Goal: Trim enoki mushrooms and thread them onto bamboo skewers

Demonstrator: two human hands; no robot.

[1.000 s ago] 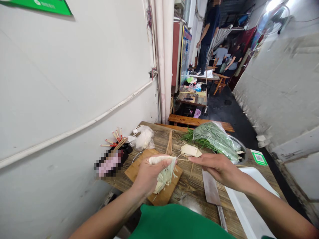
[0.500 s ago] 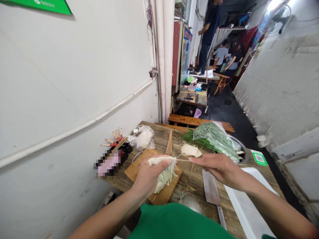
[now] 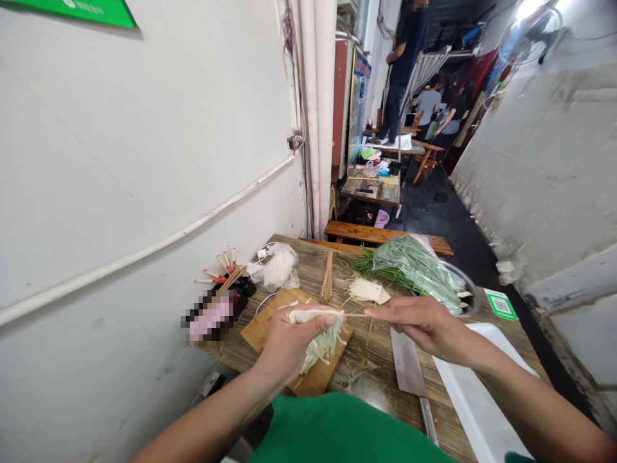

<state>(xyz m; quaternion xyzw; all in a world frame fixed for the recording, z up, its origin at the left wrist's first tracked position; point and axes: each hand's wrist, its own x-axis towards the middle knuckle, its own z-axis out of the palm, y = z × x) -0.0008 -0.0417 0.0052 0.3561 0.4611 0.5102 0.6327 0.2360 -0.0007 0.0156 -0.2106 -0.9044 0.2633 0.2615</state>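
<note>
My left hand [image 3: 288, 341] is closed around a bunch of enoki mushrooms [image 3: 324, 350], thumb on the near side. Pale strands hang below the fingers over a wooden cutting board [image 3: 315, 384]. Between the fingertips of my right hand [image 3: 427, 325] is a thin wooden skewer [image 3: 355, 314], held level. Its other end reaches the bunch; how deep it sits inside is hidden. Just beyond the skewer, another pale enoki bundle [image 3: 369, 291] lies on the table. A cleaver [image 3: 409, 363] rests below my right hand, handle towards me.
Loose skewers [image 3: 327, 276] lie behind the board. Green stalks in a plastic bag [image 3: 419, 263] rest over a metal bowl at the back right. A white tray [image 3: 477, 386] is under my right forearm. A crumpled plastic bag [image 3: 277, 267] sits near the wall. Several people stand far back.
My left hand and the enoki bunch have shifted slightly, and the bunch's upper edge sits a little lower. My right hand stays nearly still on the skewer.
</note>
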